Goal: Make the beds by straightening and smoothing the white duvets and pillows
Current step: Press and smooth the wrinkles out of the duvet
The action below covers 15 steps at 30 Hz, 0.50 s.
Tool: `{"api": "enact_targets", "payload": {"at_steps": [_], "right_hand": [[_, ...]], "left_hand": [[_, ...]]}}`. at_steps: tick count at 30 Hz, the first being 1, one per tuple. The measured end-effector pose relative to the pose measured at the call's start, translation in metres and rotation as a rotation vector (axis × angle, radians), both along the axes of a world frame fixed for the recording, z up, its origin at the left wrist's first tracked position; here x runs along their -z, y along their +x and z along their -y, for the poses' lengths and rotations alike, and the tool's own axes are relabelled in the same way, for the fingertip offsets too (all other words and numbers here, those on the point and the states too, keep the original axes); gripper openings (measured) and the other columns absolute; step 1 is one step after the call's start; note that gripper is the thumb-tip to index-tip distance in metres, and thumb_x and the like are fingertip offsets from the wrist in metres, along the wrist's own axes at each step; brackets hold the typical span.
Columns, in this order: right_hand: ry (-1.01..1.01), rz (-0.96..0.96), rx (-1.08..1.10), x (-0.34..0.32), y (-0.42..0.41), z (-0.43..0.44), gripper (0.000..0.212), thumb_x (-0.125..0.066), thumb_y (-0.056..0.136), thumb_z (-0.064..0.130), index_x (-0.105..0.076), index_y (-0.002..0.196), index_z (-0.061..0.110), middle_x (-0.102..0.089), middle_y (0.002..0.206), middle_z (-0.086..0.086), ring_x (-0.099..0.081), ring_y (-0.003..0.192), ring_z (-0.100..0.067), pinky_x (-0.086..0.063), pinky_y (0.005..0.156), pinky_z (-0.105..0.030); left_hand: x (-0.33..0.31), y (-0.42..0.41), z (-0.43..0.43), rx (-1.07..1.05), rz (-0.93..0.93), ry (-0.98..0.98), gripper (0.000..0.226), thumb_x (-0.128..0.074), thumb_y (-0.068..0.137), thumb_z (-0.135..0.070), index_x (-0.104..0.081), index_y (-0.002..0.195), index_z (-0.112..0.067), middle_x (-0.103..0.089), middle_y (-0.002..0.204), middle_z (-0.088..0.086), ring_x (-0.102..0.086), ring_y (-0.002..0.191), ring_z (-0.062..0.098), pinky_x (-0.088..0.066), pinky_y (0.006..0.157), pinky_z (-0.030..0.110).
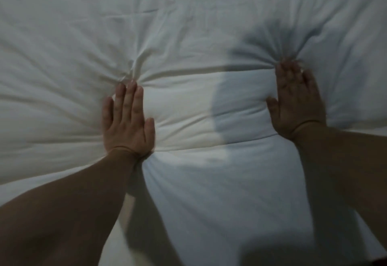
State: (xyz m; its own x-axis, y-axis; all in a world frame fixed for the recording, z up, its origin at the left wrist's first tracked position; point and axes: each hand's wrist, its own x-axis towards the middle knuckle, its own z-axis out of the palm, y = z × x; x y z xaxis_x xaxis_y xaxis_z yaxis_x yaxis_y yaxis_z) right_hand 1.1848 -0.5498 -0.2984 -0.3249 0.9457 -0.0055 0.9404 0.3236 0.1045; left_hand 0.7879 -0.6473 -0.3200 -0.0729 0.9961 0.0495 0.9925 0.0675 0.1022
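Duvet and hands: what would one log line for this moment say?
step: smoothing duvet | left hand: flat, pressing | right hand: flat, pressing | fabric: creases bunched ahead of both hands

The bed (192,10) filled nearly the whole frame, its white surface running out past the top, left and right edges. The light was dim and uneven. A warmer, yellowish patch lay across the centre and left of the frame, and a cool bluish shadow (240,119) covered the area right of centre and spread down through the lower middle. The upper part looked pale grey and evenly lit. In the lower right corner sat a thin dark sliver (377,263), too small to identify.
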Motion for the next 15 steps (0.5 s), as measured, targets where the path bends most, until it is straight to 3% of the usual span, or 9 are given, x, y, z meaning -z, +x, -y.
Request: {"api": "enact_targets", "payload": {"at_steps": [5, 8, 11, 13, 15], "right_hand": [[0.015, -0.104, -0.035, 0.009, 0.004, -0.004, 0.072, -0.029, 0.101, 0.043, -0.019, 0.159, 0.002, -0.021, 0.166, -0.017, -0.015, 0.155, -0.029, 0.004, 0.126, -0.037], [0.016, -0.129, -0.063, 0.010, 0.005, -0.004, 0.072, -0.031, 0.101, 0.043, -0.022, 0.158, 0.001, -0.023, 0.165, -0.017, -0.016, 0.155, -0.028, -0.002, 0.127, -0.039], [0.017, -0.117, -0.062, 0.012, 0.008, -0.003, 0.073, -0.032, 0.101, 0.043, -0.020, 0.159, 0.002, -0.021, 0.167, -0.016, -0.014, 0.156, -0.027, -0.009, 0.127, -0.043], [0.030, -0.118, -0.073, 0.016, 0.008, -0.006, 0.073, -0.031, 0.102, 0.044, -0.018, 0.160, 0.003, -0.018, 0.168, -0.015, -0.012, 0.156, -0.025, -0.006, 0.127, -0.042], [0.039, -0.125, -0.073, 0.021, 0.011, -0.009, 0.072, -0.029, 0.103, 0.046, -0.016, 0.160, 0.005, -0.016, 0.168, -0.014, -0.012, 0.156, -0.024, -0.002, 0.127, -0.039]], "left_hand": [[-0.021, 0.013, 0.000, -0.055, -0.059, -0.010, 0.075, -0.032, 0.094, -0.040, -0.016, 0.161, -0.011, -0.013, 0.169, 0.006, -0.005, 0.157, 0.022, -0.006, 0.126, 0.050], [-0.039, 0.061, 0.007, -0.149, -0.037, 0.017, 0.070, -0.033, 0.097, -0.032, -0.021, 0.159, -0.004, -0.017, 0.168, 0.012, -0.011, 0.156, 0.028, -0.012, 0.124, 0.056], [-0.048, 0.156, -0.011, 0.160, 0.041, 0.034, 0.065, -0.033, 0.099, -0.032, -0.031, 0.156, -0.002, -0.024, 0.165, 0.016, -0.018, 0.155, 0.031, -0.019, 0.122, 0.057], [-0.044, 0.218, -0.040, 0.194, 0.041, 0.046, 0.063, -0.033, 0.101, -0.035, -0.028, 0.158, -0.008, -0.021, 0.167, 0.010, -0.013, 0.156, 0.026, -0.012, 0.125, 0.052], [-0.030, 0.254, -0.063, 0.070, 0.000, 0.014, 0.066, -0.029, 0.102, -0.038, -0.016, 0.162, -0.015, -0.009, 0.170, 0.004, -0.002, 0.157, 0.021, 0.003, 0.126, 0.047]]}}
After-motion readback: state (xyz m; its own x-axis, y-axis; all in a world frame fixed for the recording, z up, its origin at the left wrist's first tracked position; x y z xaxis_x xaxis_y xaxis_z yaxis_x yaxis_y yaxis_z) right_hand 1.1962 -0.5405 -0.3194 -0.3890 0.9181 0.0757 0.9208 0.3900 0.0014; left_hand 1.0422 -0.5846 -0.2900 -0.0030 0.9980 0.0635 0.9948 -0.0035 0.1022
